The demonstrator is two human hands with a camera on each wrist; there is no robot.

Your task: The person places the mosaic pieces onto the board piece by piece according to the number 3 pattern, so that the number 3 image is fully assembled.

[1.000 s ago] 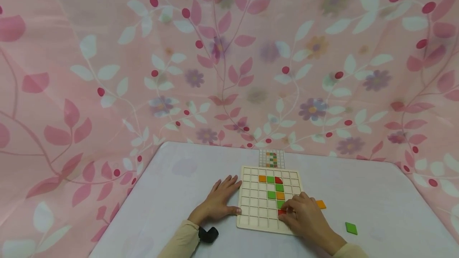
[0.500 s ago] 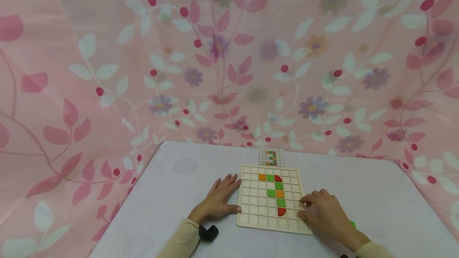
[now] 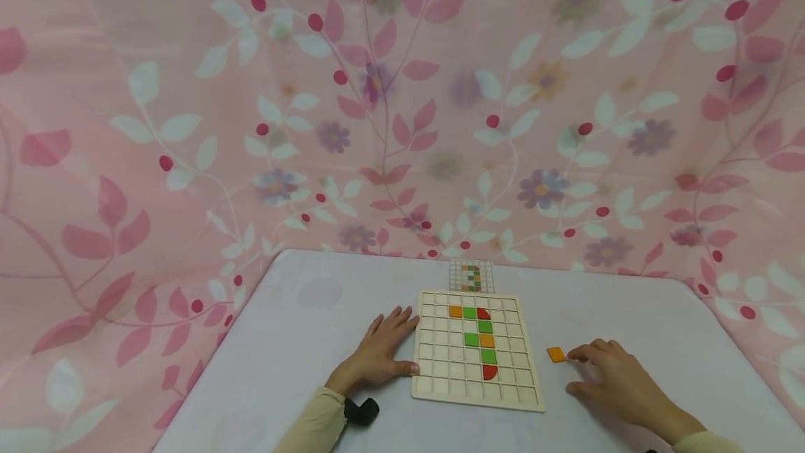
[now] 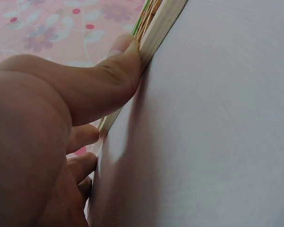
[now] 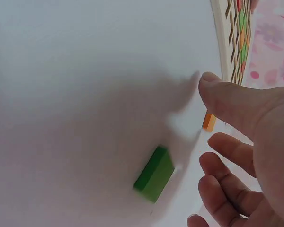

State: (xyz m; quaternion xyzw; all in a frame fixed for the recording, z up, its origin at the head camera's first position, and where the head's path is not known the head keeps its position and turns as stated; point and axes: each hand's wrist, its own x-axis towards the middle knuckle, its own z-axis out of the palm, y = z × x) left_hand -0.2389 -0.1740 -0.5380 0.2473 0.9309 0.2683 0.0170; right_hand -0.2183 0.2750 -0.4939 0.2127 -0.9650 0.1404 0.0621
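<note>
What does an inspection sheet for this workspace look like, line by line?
Surface: white table, bare part unmarked.
Job's things: wooden grid board holding orange, green and red tiles; loose orange tile; loose green tile under the right hand.
Clutter: small pattern card behind the board.
Grips: left hand flat, thumb against the board edge; right hand open, fingertips by the orange tile.
Cables: nothing seen.
Surroundings: pink floral cloth backdrop.

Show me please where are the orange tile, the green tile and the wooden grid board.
orange tile (image 3: pixel 556 354), head view, top face.
green tile (image 5: pixel 154 173), right wrist view, its side face.
wooden grid board (image 3: pixel 476 394), head view, near rim.
</note>
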